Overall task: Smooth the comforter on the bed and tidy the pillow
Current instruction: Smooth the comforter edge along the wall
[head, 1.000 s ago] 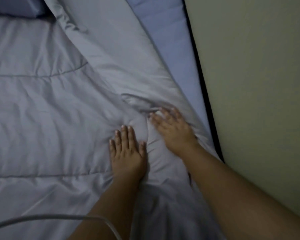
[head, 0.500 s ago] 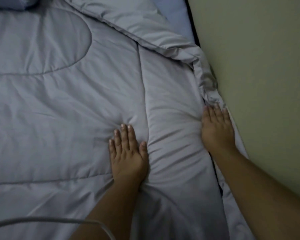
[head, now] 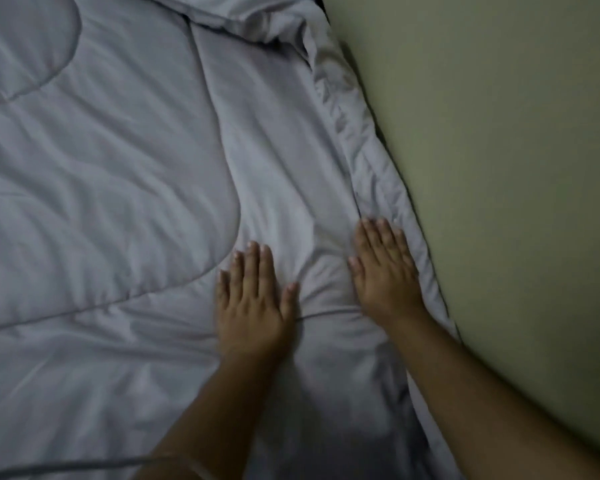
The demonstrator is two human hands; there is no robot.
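Comforter (head: 125, 174) lies under my flat, spread left hand (head: 253, 306) and right hand (head: 383, 271); its bunched edge (head: 354, 126) touches the wall (head: 499, 168).

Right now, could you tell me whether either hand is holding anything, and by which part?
Nothing is held. The left hand and right hand both lie flat, fingers extended, pressing on the comforter.

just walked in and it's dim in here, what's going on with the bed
A person is smoothing a grey comforter with both bare hands. The left hand lies flat, fingers spread, near a curved quilting seam. The right hand lies flat closer to the wall, beside the comforter's bunched edge. Fabric between the hands is puckered, and the far corner by the wall is rumpled. No pillow is in view.
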